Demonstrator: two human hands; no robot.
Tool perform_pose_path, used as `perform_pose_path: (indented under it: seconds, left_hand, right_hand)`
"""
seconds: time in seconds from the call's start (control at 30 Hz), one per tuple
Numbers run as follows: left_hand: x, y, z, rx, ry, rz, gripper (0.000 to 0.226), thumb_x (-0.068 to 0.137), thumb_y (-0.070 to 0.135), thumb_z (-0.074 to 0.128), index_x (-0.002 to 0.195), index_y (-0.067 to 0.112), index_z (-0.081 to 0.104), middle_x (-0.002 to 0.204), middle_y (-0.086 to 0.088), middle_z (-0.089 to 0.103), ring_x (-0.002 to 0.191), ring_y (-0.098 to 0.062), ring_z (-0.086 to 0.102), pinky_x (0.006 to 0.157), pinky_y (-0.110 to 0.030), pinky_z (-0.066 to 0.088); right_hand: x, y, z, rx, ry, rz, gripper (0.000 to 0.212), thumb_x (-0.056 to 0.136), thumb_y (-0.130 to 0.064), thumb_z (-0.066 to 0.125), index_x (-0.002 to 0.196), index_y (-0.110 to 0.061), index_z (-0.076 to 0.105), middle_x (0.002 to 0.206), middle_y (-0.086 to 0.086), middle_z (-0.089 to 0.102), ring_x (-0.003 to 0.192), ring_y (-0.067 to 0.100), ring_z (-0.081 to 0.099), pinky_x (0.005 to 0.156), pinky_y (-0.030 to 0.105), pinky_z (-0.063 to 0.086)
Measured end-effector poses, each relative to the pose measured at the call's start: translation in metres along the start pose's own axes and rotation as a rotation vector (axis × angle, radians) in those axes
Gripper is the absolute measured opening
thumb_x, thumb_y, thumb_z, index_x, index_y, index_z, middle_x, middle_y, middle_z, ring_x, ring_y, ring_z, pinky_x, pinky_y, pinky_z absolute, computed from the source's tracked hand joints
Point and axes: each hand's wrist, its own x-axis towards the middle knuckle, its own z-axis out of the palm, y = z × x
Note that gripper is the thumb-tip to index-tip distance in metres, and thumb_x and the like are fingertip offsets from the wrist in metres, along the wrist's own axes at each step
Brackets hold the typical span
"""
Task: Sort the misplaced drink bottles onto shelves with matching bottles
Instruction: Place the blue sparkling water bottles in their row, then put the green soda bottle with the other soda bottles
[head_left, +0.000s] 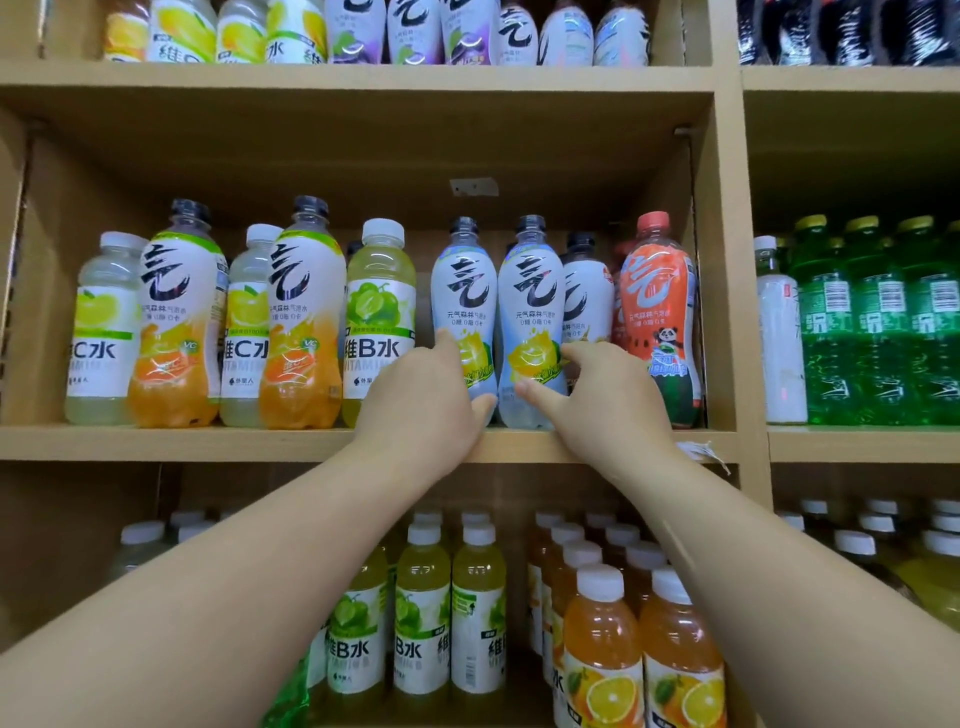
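Pale-blue plastic, lemon-printed labels, two items: left lemon bottle (461, 291) and right lemon bottle (531, 291), upright and touching on the middle wooden shelf (208, 441), beside a green-grape vitamin bottle (381, 312). I log the left hand (431, 400) wrapped round the first and the right hand (597, 400) clasping the second, thumbs in front. The low grips probably keep the matching pair steady and together.

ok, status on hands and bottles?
Left hand grips left lemon bottle. Right hand grips right lemon bottle. Both upright on middle shelf, green-label bottle close left.
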Motion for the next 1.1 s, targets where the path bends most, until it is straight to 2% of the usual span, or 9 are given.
perform_pose_path:
  seconds: [0.17,0.27,0.4,0.5,0.63,0.7,0.87,1.0,1.1]
  left_hand:
    - [-0.034,-0.018,-0.026,-0.066,-0.029,0.101,0.065,0.103,0.045,0.050,0.156,0.013,0.032,0.141,-0.010,0.056,0.128,-0.030,0.054,0.098,-0.041,0.044]
    - [-0.076,-0.047,-0.042,-0.185,0.070,0.206,0.056,0.099,0.044,0.055,0.145,0.013,0.053,0.130,-0.006,0.065,0.117,-0.024,0.060,0.095,-0.035,0.047]
    - [-0.141,-0.109,-0.035,-0.283,0.176,0.175,0.035,0.095,0.034,0.058,0.119,0.011,0.070,0.108,0.001,0.070,0.100,-0.014,0.064,0.087,-0.028,0.052]
    - [-0.179,-0.152,-0.012,-0.352,0.111,-0.099,0.016,0.095,0.023,0.068,0.109,0.016,0.071,0.097,0.007,0.069,0.089,-0.011,0.064,0.078,-0.031,0.054]
    - [-0.203,-0.199,0.032,-0.468,-0.058,-0.480,0.029,0.093,0.025,0.071,0.122,0.024,0.066,0.102,0.010,0.069,0.086,-0.002,0.065,0.075,-0.027,0.052]
    - [-0.210,-0.211,0.050,-0.509,-0.169,-0.542,0.039,0.094,0.026,0.071,0.132,0.025,0.061,0.102,0.010,0.068,0.082,0.006,0.062,0.072,-0.022,0.050]
    - [-0.211,-0.226,0.083,-0.625,-0.404,-0.622,0.045,0.098,0.032,0.065,0.141,0.034,0.049,0.115,0.010,0.068,0.106,-0.011,0.066,0.089,-0.031,0.052]
    - [-0.209,-0.225,0.091,-0.778,-0.439,-0.628,0.035,0.104,0.026,0.058,0.130,0.046,0.045,0.107,0.032,0.059,0.100,0.010,0.060,0.070,-0.006,0.046]
    - [-0.212,-0.223,0.085,-0.896,-0.398,-0.631,0.042,0.104,0.024,0.058,0.138,0.044,0.043,0.112,0.028,0.059,0.095,0.016,0.053,0.067,-0.004,0.046]
  right_hand:
    - [-0.019,-0.005,-0.003,0.142,0.220,-0.098,0.047,0.092,-0.049,0.069,0.122,-0.013,0.067,0.110,-0.001,0.057,0.103,0.022,0.059,0.086,0.030,0.044]
    - [-0.066,-0.028,-0.002,0.338,0.349,-0.252,0.030,0.093,-0.035,0.067,0.110,-0.011,0.070,0.100,-0.005,0.055,0.093,0.014,0.056,0.082,0.025,0.044]
    - [-0.140,-0.062,0.037,0.511,0.123,-0.281,0.017,0.093,-0.032,0.066,0.097,-0.016,0.071,0.090,-0.010,0.060,0.085,0.005,0.058,0.075,0.019,0.045]
    - [-0.166,-0.077,0.090,0.525,-0.202,-0.067,0.015,0.096,-0.038,0.067,0.104,-0.025,0.068,0.096,-0.015,0.062,0.091,0.003,0.060,0.077,0.018,0.047]
    - [-0.178,-0.085,0.166,0.508,-0.552,0.270,0.045,0.094,-0.052,0.066,0.125,-0.021,0.064,0.112,-0.006,0.067,0.105,0.014,0.063,0.091,0.034,0.053]
    - [-0.183,-0.089,0.191,0.513,-0.604,0.340,0.048,0.092,-0.056,0.065,0.125,-0.021,0.064,0.114,-0.004,0.069,0.107,0.020,0.065,0.092,0.038,0.055]
    - [-0.189,-0.108,0.219,0.556,-0.635,0.366,0.047,0.097,-0.049,0.063,0.139,-0.028,0.055,0.124,-0.007,0.069,0.117,0.021,0.064,0.096,0.036,0.052]
    - [-0.190,-0.123,0.224,0.637,-0.648,0.369,0.056,0.100,-0.035,0.064,0.151,-0.029,0.042,0.123,-0.013,0.061,0.121,0.014,0.059,0.102,0.033,0.049]
    - [-0.196,-0.127,0.221,0.636,-0.582,0.389,0.059,0.100,-0.035,0.065,0.153,-0.031,0.040,0.129,-0.014,0.058,0.127,0.014,0.056,0.104,0.034,0.047]
